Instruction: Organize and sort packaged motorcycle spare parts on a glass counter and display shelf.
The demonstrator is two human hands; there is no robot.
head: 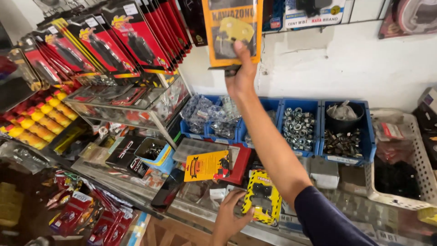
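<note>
My right hand (pixel 240 73) is raised to the wall and grips the lower edge of an orange blister pack (pixel 232 29) with a yellowish part sealed inside, hanging among other packs. My left hand (pixel 230 218) rests low on the glass counter (pixel 191 200), its fingers touching the left side of a yellow and black blister pack (pixel 263 197) that lies flat there. An orange card pack (pixel 207 165) lies a little further back on the counter, over a red box (pixel 241 161).
Red and black blister packs (pixel 114 43) hang in rows at upper left over a clear display case (pixel 132 102). Blue bins (pixel 300 127) of nuts and metal parts line the back. A white basket (pixel 400 159) stands at right. Yellow tubes (pixel 38 123) lie at left.
</note>
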